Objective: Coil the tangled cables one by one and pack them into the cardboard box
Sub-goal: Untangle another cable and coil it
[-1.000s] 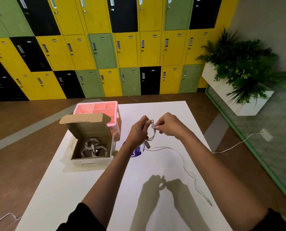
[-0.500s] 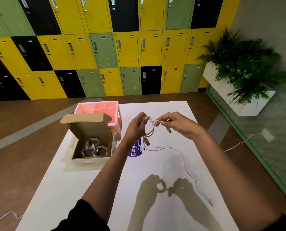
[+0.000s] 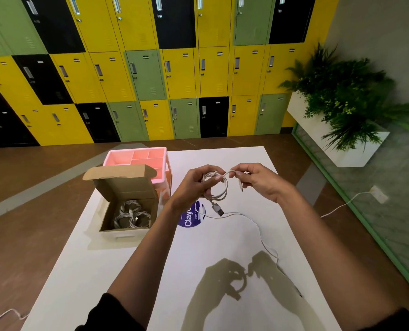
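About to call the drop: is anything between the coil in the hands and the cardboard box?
Nothing visible blocks it. The coil is held by the left hand and the right hand; the cardboard box lies to its left, lid up, two coiled cables inside.

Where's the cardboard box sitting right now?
In the head view, the cardboard box sits open on the left side of the white table, directly in front of the pink organizer tray and left of the person's left hand.

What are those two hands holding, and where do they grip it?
A white cable. The left hand pinches its coiled loops; the right hand pinches the strand near the small plug end.
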A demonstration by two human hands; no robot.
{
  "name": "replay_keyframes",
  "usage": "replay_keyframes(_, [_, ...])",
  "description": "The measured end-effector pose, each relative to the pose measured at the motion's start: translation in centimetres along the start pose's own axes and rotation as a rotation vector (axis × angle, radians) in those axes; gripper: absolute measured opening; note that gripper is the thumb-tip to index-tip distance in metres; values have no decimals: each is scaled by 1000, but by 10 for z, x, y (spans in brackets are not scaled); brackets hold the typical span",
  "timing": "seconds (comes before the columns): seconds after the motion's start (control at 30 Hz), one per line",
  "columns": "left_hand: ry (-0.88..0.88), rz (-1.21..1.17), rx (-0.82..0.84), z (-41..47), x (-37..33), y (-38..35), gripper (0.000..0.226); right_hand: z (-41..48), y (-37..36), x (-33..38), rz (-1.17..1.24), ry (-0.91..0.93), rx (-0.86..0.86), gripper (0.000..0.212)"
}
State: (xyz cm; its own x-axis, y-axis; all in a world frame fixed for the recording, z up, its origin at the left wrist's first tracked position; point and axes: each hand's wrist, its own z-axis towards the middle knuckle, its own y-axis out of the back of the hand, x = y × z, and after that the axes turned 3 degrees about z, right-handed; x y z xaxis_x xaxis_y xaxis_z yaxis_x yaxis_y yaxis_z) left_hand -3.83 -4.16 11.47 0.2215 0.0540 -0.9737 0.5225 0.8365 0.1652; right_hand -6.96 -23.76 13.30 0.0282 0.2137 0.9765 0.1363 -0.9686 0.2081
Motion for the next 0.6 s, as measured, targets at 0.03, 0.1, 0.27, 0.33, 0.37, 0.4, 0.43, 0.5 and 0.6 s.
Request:
replay_keyframes(0.03, [0, -12, -16, 0, -1, -1, 12, 1, 0, -2, 14, 3, -3, 22])
replay_keyframes(0.1, [-31, -8, -54, 1, -3, -3, 8, 1, -3, -5, 78, 17, -20, 21])
replay_keyframes(0.27, [-54, 2, -142, 6, -8, -9, 4, 1, -18, -12, 375, 18, -94, 19])
replay_keyframes(0.33, [-56, -3, -160, 7, -8, -10, 3, 1, -26, -12, 464, 13, -132, 21])
replay_keyframes(0.37, [-58, 0, -170, 6, -7, -10, 2, 1, -29, -12, 511, 4, -148, 21])
replay_keyframes(0.4, [-62, 6, -181, 6, -7, -10, 1, 1, -33, -11, 561, -13, -163, 20])
replay_keyframes(0.43, [-66, 12, -192, 6, -6, -10, 1, 0, -36, -9, 612, -35, -175, 20])
replay_keyframes(0.5, [-74, 19, -206, 5, -6, -10, 1, -1, -40, -8, 692, -78, -187, 19])
replay_keyframes(0.6, [-74, 61, -224, 4, -4, -9, 2, -3, -42, -5, 722, -125, -185, 18])
